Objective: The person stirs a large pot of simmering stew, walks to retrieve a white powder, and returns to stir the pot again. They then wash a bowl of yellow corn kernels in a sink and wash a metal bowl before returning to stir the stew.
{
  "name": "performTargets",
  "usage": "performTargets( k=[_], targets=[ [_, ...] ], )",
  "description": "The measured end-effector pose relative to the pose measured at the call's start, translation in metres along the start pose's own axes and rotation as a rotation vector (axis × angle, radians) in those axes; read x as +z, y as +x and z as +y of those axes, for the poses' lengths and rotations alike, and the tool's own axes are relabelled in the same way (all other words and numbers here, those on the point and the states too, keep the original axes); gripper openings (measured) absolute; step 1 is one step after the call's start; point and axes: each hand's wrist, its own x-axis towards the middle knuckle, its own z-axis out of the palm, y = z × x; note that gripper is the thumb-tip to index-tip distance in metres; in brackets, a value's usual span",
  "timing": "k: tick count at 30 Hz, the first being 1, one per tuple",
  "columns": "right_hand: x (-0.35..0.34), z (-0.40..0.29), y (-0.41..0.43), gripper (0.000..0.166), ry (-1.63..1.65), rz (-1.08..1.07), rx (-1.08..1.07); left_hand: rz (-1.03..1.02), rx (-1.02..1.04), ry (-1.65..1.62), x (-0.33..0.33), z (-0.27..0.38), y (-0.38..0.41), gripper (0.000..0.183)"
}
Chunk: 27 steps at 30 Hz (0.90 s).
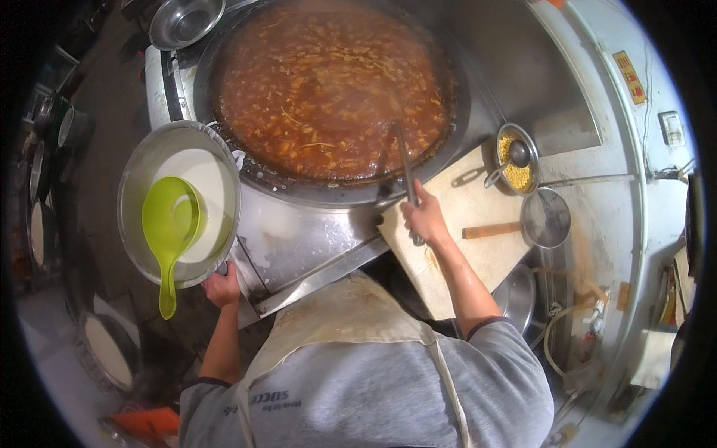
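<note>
My right hand (pixel 423 215) is closed round the metal handle of a long utensil (pixel 404 151), whose far end dips into a reddish-brown stew with pale pieces (pixel 330 95) in a very large round wok (pixel 313 196). The utensil's submerged end is hidden. At the lower rim of a big metal basin (pixel 235 168), my left hand (pixel 223 284) grips the edge or a handle there; which one is partly hidden. White liquid (pixel 215 218) lies in the basin, and a lime-green plastic ladle (pixel 173 224) rests in it, its handle hanging over the rim.
On the right, a pale board (pixel 456 196) lies near a metal bowl of yellow kernels (pixel 518 176) with a small ladle (pixel 518 153), and a wooden-handled strainer (pixel 546 218). A steel bowl (pixel 187 22) stands at the upper left. A metal bowl (pixel 515 297) sits lower right, near a hose (pixel 552 336).
</note>
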Motion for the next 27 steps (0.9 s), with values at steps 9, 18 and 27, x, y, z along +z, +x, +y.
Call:
performTargets(
  k=[9, 18, 27],
  targets=[
    [0.035, -0.024, -0.015, 0.06, 0.051, -0.215, -0.173, -0.031, -0.007, -0.083, -0.005, 0.001, 0.001, 0.07],
    [0.057, -0.041, 0.084, 0.053, 0.163, -0.183, -0.218, 0.002, 0.025, -0.086, 0.0, -0.004, 0.0, 0.065],
    [0.014, -0.015, 0.131, 0.049, -0.061, 0.132, -0.376, -0.036, 0.004, -0.108, -0.008, 0.003, 0.0, 0.064]
  ],
)
